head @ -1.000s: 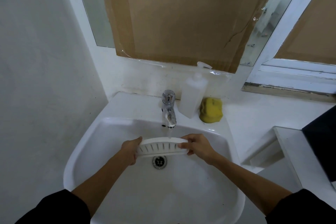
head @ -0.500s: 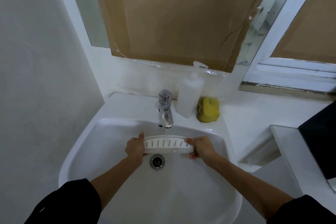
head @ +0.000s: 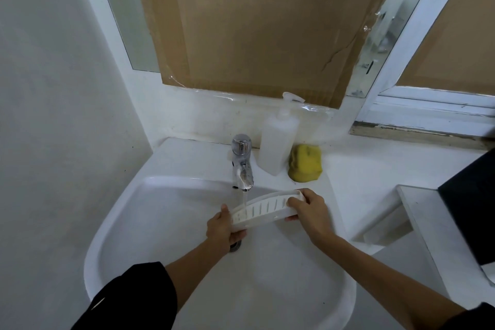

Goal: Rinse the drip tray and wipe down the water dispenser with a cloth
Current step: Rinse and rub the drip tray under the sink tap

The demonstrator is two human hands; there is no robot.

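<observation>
A white slotted drip tray [head: 263, 207] is held over the white sink basin [head: 160, 211], tilted with its left end lower. My left hand [head: 223, 228] grips its left end and my right hand [head: 308, 209] grips its right end. Water runs from the chrome tap [head: 242, 166] onto the left part of the tray. The drain [head: 235, 246] shows partly below my left hand. No water dispenser or cloth is in view.
A white pump bottle [head: 278, 142] and a yellow sponge [head: 305, 163] stand on the sink's back ledge right of the tap. A wall runs along the left. At the right are a white counter [head: 428, 222] and a dark object [head: 471, 211].
The tray was level under the tap; now its right end is raised and it has shifted right, so the water lands on its left part.
</observation>
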